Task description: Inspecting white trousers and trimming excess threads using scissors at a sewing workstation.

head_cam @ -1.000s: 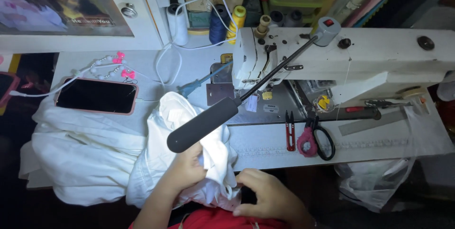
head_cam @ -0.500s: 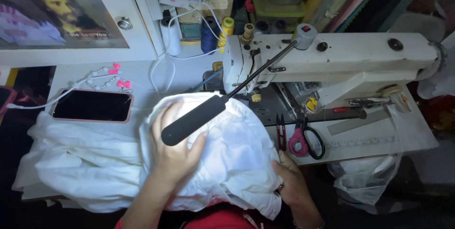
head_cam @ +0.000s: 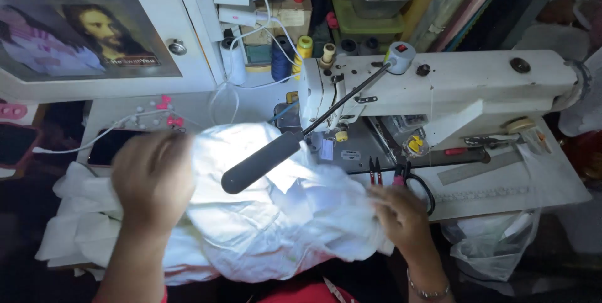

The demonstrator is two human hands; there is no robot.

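A bunched white fabric (head_cam: 276, 215) lies on the sewing table in front of me, lit by a dark lamp head (head_cam: 260, 162) on a thin arm. My left hand (head_cam: 153, 177) rests on the fabric's left side, blurred, fingers spread over the cloth. At the fabric's right edge, my right hand (head_cam: 401, 215) grips the cloth beside the scissors. A white sewing machine (head_cam: 439, 86) stands behind the fabric, with its needle end just above the cloth.
Pink-handled scissors (head_cam: 411, 180) and small red snips (head_cam: 374, 170) lie on the table right of the fabric. Thread spools (head_cam: 304, 49) stand behind the machine. A white cable (head_cam: 106, 130) with pink clips runs at left. A plastic bag (head_cam: 495, 240) hangs off the right front edge.
The white fabric has been lifted and spread toward the machine, and it hides the dark phone. My left hand moved left over the cloth; my right hand moved right near the scissors.
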